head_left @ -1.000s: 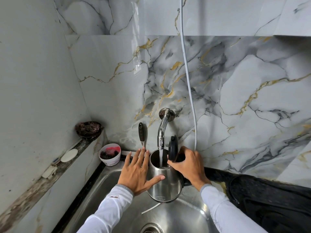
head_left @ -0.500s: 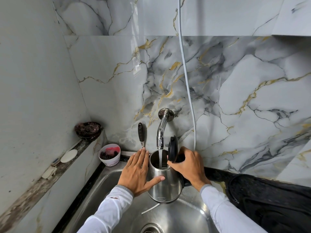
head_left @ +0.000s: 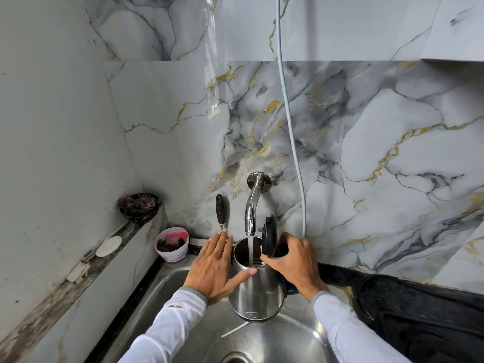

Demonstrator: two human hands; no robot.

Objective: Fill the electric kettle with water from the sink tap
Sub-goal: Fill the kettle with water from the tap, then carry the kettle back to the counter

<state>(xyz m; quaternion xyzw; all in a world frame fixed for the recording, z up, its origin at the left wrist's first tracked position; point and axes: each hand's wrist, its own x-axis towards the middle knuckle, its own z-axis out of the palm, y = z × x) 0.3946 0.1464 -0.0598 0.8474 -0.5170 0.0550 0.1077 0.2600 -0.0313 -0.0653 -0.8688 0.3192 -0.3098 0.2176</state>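
A steel electric kettle [head_left: 258, 294] is held over the steel sink [head_left: 167, 289], directly under the chrome wall tap [head_left: 252, 205]. Its black lid [head_left: 269, 235] stands open and upright. A stream of water [head_left: 250, 251] runs from the tap into the kettle's mouth. My left hand [head_left: 213, 268] lies flat against the kettle's left side, thumb across its front. My right hand [head_left: 293, 263] grips the black handle on the right, which it mostly hides.
A black-handled utensil [head_left: 220, 210] leans on the marble wall left of the tap. A white cup [head_left: 172, 243] with pink and dark contents stands at the sink's back-left corner. A dark bowl [head_left: 138, 205] sits on the left ledge. A white cable [head_left: 290, 127] hangs behind. Dark cloth [head_left: 419, 318] lies at the right.
Hands and kettle hold the same position under the tap; water keeps running into it. The view has shifted only slightly.
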